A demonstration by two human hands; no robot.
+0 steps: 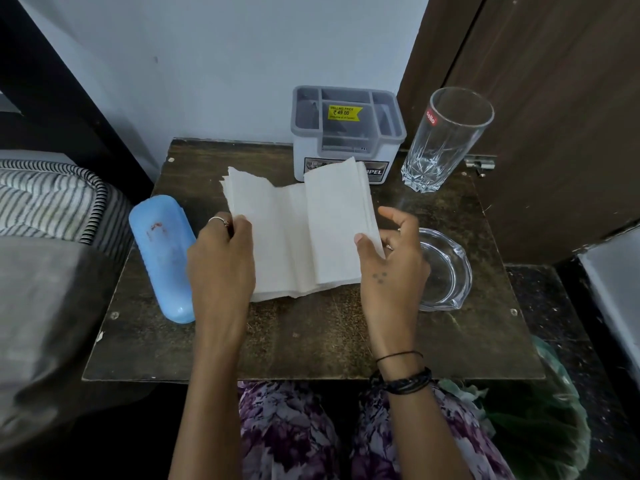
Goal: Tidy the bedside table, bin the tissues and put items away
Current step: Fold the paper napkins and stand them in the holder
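A stack of white tissues [298,233] lies half folded over the middle of the dark bedside table [311,341]. My left hand [220,258] grips its left edge, fingers curled under the sheets. My right hand [391,261] pinches the right edge, thumb on top of the folded flap. A blue plastic case [162,254] lies along the table's left side. At the back stand a grey compartment organiser [346,133] and a tall empty glass [446,136]. A clear glass dish [446,271] sits just right of my right hand.
A striped mattress edge [52,199] and grey bedding border the table on the left. A brown door [554,98] stands at the right. A green-lined bag [533,420] sits on the floor below the table's right front corner. My knees in patterned cloth are under the front edge.
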